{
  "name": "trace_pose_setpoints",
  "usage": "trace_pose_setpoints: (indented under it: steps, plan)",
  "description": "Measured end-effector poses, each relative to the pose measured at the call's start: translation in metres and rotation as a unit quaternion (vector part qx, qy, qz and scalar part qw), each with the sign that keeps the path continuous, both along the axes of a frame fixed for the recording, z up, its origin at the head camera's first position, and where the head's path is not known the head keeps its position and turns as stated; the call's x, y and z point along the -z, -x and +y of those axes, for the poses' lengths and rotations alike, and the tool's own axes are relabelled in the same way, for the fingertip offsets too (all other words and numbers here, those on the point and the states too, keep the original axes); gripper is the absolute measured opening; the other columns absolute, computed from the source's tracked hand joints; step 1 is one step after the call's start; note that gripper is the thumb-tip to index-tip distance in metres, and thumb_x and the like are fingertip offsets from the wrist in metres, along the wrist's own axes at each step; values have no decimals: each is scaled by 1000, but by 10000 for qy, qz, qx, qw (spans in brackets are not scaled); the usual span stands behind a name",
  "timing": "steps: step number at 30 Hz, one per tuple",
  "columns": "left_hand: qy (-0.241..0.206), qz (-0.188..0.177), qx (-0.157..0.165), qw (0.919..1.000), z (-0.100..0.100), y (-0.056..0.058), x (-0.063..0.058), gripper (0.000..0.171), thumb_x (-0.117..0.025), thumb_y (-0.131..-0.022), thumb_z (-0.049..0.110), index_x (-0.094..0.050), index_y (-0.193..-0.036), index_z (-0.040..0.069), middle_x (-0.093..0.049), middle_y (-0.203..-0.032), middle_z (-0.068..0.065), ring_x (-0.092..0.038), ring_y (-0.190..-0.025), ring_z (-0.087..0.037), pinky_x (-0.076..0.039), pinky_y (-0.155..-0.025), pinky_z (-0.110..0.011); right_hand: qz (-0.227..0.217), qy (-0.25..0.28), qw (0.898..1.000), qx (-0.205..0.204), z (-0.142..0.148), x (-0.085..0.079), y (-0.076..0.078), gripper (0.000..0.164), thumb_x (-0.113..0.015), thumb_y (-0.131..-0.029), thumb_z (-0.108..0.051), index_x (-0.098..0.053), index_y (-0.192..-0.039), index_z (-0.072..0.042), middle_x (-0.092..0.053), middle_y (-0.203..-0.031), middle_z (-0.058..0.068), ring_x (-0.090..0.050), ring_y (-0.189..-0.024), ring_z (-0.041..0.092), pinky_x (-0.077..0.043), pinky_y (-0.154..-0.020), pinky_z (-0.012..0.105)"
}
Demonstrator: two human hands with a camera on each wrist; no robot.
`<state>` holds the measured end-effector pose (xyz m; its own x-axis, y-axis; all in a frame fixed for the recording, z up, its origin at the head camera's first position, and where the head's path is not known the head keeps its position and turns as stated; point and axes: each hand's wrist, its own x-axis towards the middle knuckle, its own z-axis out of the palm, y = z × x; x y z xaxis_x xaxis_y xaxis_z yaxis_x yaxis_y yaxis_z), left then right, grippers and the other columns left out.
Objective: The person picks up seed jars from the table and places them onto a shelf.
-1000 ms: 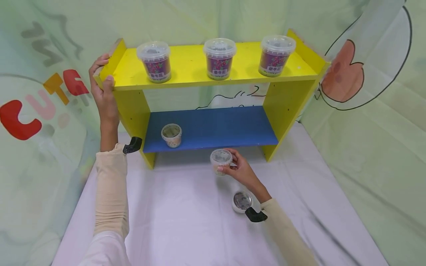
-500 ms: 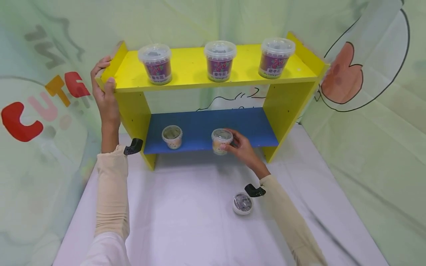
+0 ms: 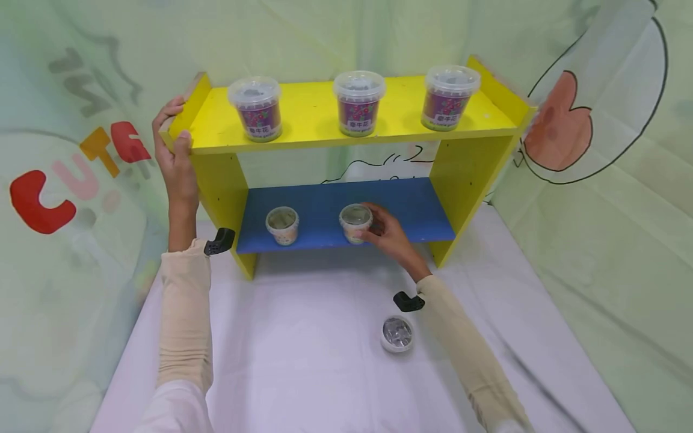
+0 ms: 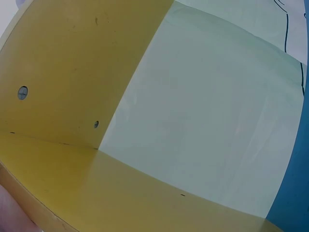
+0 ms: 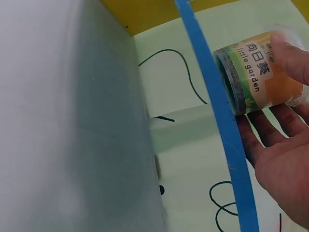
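My left hand (image 3: 177, 165) grips the top left corner of a yellow shelf (image 3: 308, 102), thumb over its front edge. My right hand (image 3: 391, 236) holds a small lidded plastic tub (image 3: 352, 231) at the front of the blue lower board (image 3: 403, 207). In the right wrist view this tub (image 5: 258, 72) has an orange label reading "little garden"; its base is at the board's edge, and whether it rests there I cannot tell. Another small tub (image 3: 283, 227) stands on the blue board to the left. The left wrist view shows mostly the shelf's yellow panels (image 4: 72, 58).
Three larger tubs with purple labels, a left one (image 3: 258, 114), a middle one (image 3: 358, 111) and a right one (image 3: 448, 105), stand on the top board. One more small tub (image 3: 397, 334) is on the white cloth (image 3: 303, 361) below my right wrist. Patterned fabric hangs behind.
My right hand has raised the tub from in front of the shelf up to the blue board and slightly inward. My left hand keeps its grip on the shelf corner.
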<state>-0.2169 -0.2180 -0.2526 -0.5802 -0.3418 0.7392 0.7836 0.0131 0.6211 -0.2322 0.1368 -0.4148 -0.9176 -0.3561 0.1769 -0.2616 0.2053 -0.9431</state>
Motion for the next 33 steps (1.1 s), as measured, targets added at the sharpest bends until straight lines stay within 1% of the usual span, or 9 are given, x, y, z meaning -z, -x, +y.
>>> trace_pose_setpoints:
  steps: [4, 8, 15, 18, 19, 22, 26, 33]
  plan:
    - [-2, -13, 0, 10000, 0, 0, 0, 33, -46, -88, 9, -54, -120, 8, -51, -137, -11, -43, -134, -22, -35, -116, -34, 149, -11, 9999, 23, -3, 5, 4, 65, -68, -88, -4, -39, -146, -6, -50, -143, 21, -50, -130, 38, -42, -108, 52]
    - [-10, 22, 47, 10000, 0, 0, 1, 33, -46, -88, 9, -54, -120, 7, -51, -137, -12, -42, -134, -22, -34, -117, -35, 203, -31, 9997, 89, -6, 6, 4, 66, -68, -88, -3, -39, -147, -8, -50, -143, 20, -51, -130, 38, -42, -108, 53]
    - [-17, 30, 27, 10000, -2, 3, 3, 33, -46, -88, 9, -54, -120, 7, -51, -137, -12, -43, -134, -22, -35, -116, -35, 141, -75, 9997, 205, -9, 6, 2, 68, -69, -88, -6, -37, -148, -9, -51, -142, 19, -54, -125, 38, -45, -105, 52]
    - [-31, 31, 14, 10000, -4, 7, 5, 34, -46, -88, 10, -54, -121, 7, -51, -136, -11, -43, -134, -22, -35, -116, -34, 106, -84, 9997, 207, -10, 4, 1, 70, -68, -89, -5, -34, -150, -7, -49, -143, 22, -53, -126, 40, -44, -106, 53]
    - [-32, 36, 5, 10000, -5, 8, 5, 34, -46, -88, 10, -54, -121, 7, -51, -137, -11, -43, -134, -22, -35, -116, -34, 81, -81, 9997, 208, -11, 3, 0, 69, -67, -89, -5, -34, -150, -6, -49, -143, 23, -52, -127, 41, -43, -106, 54]
    - [-61, 64, 1, 10000, -7, 12, 7, 34, -46, -88, 10, -54, -121, 7, -52, -136, -11, -43, -134, -22, -34, -116, -34, 102, -157, 9997, 164, -12, -9, -8, 69, -65, -89, -2, -31, -150, 0, -47, -143, 27, -50, -128, 44, -42, -107, 56]
    - [-106, 76, 43, 9999, -9, 15, 10, 34, -46, -88, 9, -53, -121, 7, -51, -137, -11, -43, -134, -22, -34, -116, -34, 71, -215, 9997, 83, -12, -23, -18, 71, -65, -88, 1, -28, -149, 4, -45, -143, 30, -48, -129, 46, -41, -107, 56]
    - [-60, 28, 32, 10000, -11, 17, 11, 35, -47, -87, 10, -53, -122, 7, -51, -138, -10, -43, -134, -22, -36, -115, -35, -118, -212, 9997, 41, -5, -28, -25, 73, -65, -88, 3, -25, -149, 7, -38, -147, 33, -38, -139, 45, -33, -115, 53]
